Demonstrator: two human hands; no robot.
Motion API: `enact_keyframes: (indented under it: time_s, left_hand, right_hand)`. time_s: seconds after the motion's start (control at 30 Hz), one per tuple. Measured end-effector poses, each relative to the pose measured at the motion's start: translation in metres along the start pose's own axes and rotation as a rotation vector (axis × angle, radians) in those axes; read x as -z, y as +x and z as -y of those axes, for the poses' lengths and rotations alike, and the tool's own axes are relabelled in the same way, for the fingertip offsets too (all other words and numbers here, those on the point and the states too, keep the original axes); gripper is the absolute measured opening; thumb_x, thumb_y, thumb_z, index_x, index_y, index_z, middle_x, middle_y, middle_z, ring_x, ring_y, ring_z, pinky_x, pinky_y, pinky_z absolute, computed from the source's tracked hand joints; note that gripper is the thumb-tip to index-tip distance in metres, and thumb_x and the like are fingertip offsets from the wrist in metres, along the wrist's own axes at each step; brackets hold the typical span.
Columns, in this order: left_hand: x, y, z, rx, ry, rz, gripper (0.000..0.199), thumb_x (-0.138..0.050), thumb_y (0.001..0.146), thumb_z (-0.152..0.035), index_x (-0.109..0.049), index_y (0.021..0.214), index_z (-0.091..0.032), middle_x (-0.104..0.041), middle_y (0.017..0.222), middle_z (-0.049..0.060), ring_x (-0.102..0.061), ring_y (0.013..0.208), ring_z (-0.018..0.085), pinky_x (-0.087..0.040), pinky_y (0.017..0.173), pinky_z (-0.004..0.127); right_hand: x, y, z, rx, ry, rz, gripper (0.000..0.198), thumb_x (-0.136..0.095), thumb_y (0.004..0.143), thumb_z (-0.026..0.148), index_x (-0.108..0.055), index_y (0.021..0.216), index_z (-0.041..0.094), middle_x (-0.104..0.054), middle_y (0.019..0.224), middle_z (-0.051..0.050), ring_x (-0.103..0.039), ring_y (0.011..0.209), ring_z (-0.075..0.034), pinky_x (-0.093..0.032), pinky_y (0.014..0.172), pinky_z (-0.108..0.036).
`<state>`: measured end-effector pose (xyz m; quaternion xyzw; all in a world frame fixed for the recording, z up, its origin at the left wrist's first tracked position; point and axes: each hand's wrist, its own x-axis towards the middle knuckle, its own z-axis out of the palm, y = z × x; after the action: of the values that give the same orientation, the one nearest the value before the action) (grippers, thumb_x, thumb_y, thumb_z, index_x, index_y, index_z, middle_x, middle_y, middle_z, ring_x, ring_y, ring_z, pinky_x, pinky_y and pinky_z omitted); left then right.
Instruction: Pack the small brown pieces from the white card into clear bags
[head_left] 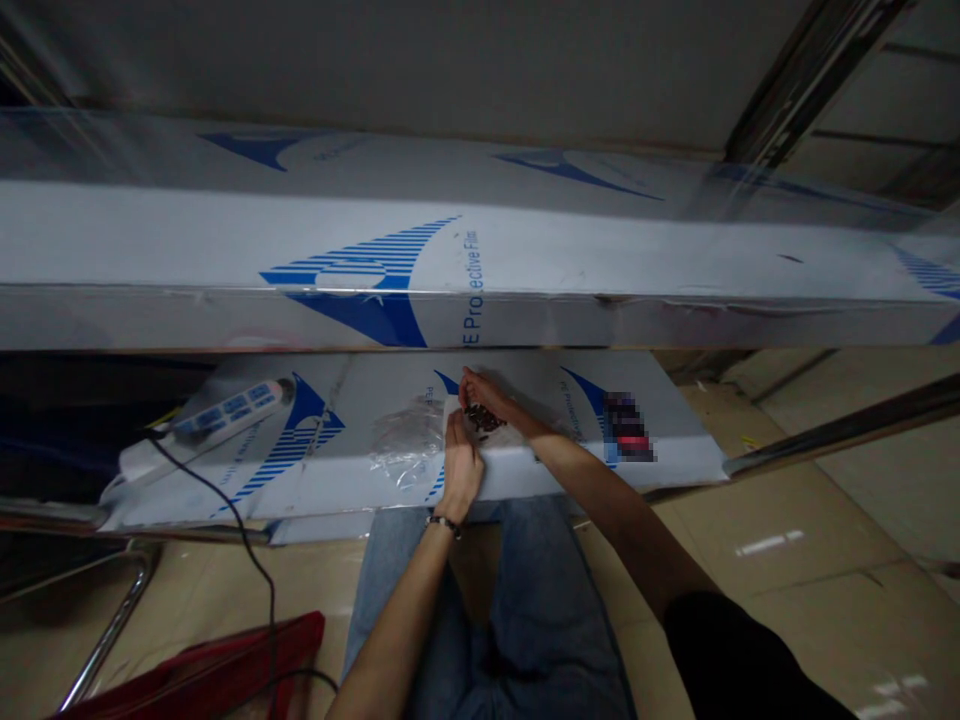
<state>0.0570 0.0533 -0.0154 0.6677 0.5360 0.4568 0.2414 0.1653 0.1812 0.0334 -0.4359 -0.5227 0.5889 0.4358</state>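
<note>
My left hand (463, 468) rests on the lower shelf beside a small heap of dark brown pieces (487, 420), too small to name. Its fingers are stretched out along the heap's left side, pointing away from me. Over the far side of the heap, my right hand (484, 394) has its fingertips pinched together; whatever is between them is too small to make out. A crumpled clear plastic bag (409, 440) lies just left of my left hand.
The lower shelf (360, 385) is covered in white film with blue print. A higher ledge (540, 260) runs across behind it. At left lies a power strip (232, 408) with a black cable (247, 545). A blurred dark and red object (628, 428) sits at right.
</note>
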Motion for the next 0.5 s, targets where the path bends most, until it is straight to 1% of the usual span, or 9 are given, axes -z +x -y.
enact_keyframes:
  time_s: [0.07, 0.1, 0.2, 0.27, 0.3, 0.33, 0.4, 0.43, 0.5]
  left_hand:
    - [0.001, 0.008, 0.006, 0.003, -0.009, 0.021, 0.091, -0.047, 0.07, 0.001, -0.025, 0.158, -0.01, -0.03, 0.163, 0.016, -0.024, 0.153, 0.031, -0.022, 0.129, 0.049]
    - [0.002, 0.011, 0.009, 0.001, -0.018, 0.035, 0.092, -0.046, 0.07, 0.001, -0.024, 0.159, -0.01, -0.029, 0.164, 0.016, -0.023, 0.153, 0.03, -0.021, 0.129, 0.048]
    - [0.008, 0.017, 0.012, -0.003, -0.079, 0.063, 0.091, -0.046, 0.073, 0.0, -0.022, 0.16, -0.013, -0.029, 0.165, 0.013, -0.027, 0.152, 0.029, -0.022, 0.128, 0.047]
    - [0.012, 0.016, 0.008, -0.01, -0.126, 0.076, 0.092, -0.047, 0.073, 0.0, -0.023, 0.161, -0.016, -0.03, 0.165, 0.01, -0.029, 0.151, 0.028, -0.022, 0.129, 0.045]
    - [0.014, 0.013, 0.004, -0.019, -0.143, 0.09, 0.094, -0.047, 0.072, 0.0, -0.024, 0.161, -0.016, -0.03, 0.165, 0.009, -0.029, 0.152, 0.027, -0.021, 0.129, 0.044]
    - [0.016, 0.01, -0.001, -0.033, -0.155, 0.106, 0.095, -0.047, 0.07, 0.001, -0.024, 0.161, -0.017, -0.031, 0.165, 0.009, -0.029, 0.152, 0.027, -0.02, 0.129, 0.043]
    - [0.019, 0.001, -0.015, -0.067, -0.176, 0.137, 0.098, -0.045, 0.067, 0.003, -0.024, 0.161, -0.018, -0.031, 0.165, 0.007, -0.028, 0.152, 0.026, -0.018, 0.13, 0.043]
    - [0.02, -0.005, -0.022, -0.085, -0.186, 0.149, 0.098, -0.044, 0.067, 0.003, -0.024, 0.161, -0.018, -0.03, 0.165, 0.006, -0.027, 0.153, 0.025, -0.017, 0.13, 0.044]
    - [0.022, -0.015, -0.036, -0.11, -0.207, 0.161, 0.098, -0.041, 0.068, 0.004, -0.025, 0.161, -0.02, -0.031, 0.165, 0.005, -0.026, 0.153, 0.024, -0.016, 0.13, 0.046]
  right_hand:
    - [0.007, -0.001, 0.006, 0.053, 0.0, 0.004, 0.057, -0.043, 0.096, 0.06, -0.061, 0.063, 0.018, -0.061, 0.06, -0.003, -0.056, 0.058, -0.014, -0.046, 0.065, -0.027]
    - [0.012, -0.005, 0.008, 0.103, -0.024, -0.033, 0.055, -0.044, 0.095, 0.06, -0.06, 0.063, 0.019, -0.062, 0.062, -0.003, -0.057, 0.061, -0.014, -0.047, 0.067, -0.027]
    - [0.04, -0.033, 0.009, 0.27, -0.211, -0.255, 0.044, -0.048, 0.093, 0.052, -0.061, 0.065, 0.021, -0.063, 0.066, -0.002, -0.059, 0.068, -0.016, -0.047, 0.071, -0.027]
    - [0.063, -0.067, 0.0, 0.308, -0.383, -0.412, 0.038, -0.047, 0.093, 0.045, -0.061, 0.067, 0.021, -0.063, 0.068, -0.003, -0.058, 0.069, -0.018, -0.046, 0.07, -0.028]
    - [0.075, -0.087, -0.006, 0.307, -0.47, -0.508, 0.033, -0.046, 0.093, 0.039, -0.062, 0.071, 0.02, -0.064, 0.071, -0.004, -0.059, 0.072, -0.019, -0.046, 0.071, -0.03]
    - [0.087, -0.107, -0.014, 0.296, -0.56, -0.598, 0.029, -0.046, 0.092, 0.035, -0.066, 0.079, 0.019, -0.067, 0.079, -0.006, -0.06, 0.076, -0.02, -0.047, 0.073, -0.031]
    - [0.105, -0.143, -0.032, 0.276, -0.794, -0.734, 0.028, -0.046, 0.092, 0.028, -0.071, 0.094, 0.016, -0.07, 0.099, -0.012, -0.061, 0.091, -0.023, -0.047, 0.086, -0.036]
    - [0.111, -0.158, -0.04, 0.245, -0.915, -0.726, 0.029, -0.048, 0.091, 0.026, -0.073, 0.101, 0.016, -0.07, 0.106, -0.013, -0.06, 0.099, -0.024, -0.045, 0.093, -0.038]
    - [0.121, -0.177, -0.055, 0.179, -1.073, -0.712, 0.032, -0.055, 0.089, 0.025, -0.073, 0.113, 0.016, -0.068, 0.115, -0.016, -0.059, 0.108, -0.027, -0.042, 0.101, -0.04]
